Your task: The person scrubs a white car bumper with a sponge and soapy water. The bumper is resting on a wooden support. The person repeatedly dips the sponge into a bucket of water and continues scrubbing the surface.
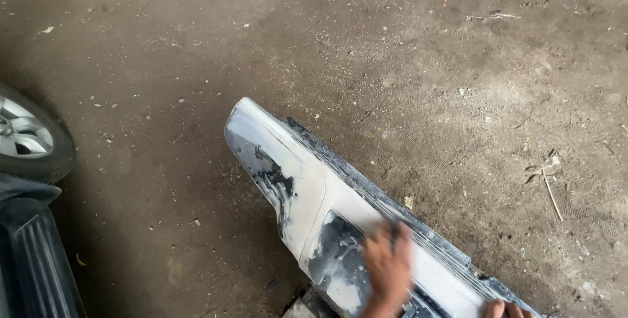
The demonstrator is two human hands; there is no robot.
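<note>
2 hands at bottom edge of view, well apart, both on white car bumper (314,194). Left hand (387,267) motion-blurred, palm down, fingers spread flat against bumper's pale face beside dark scuffed patch (337,252); cannot tell whether anything sits under palm. Right hand (505,309) only partly in frame, fingertips curled over bumper's lower right end, clamped on its edge. Bumper stretched diagonally from beneath both hands up and left, rounded far end near frame centre, black worn-through blotches (275,177) along its left flank, dark ribbed trim (366,184) along upper side. Bumper resting on dirt floor (405,63), scattered with twigs and small stones. Far left: car wheel (26,136) with silver rim, black ribbed step (39,259) below it.
</note>
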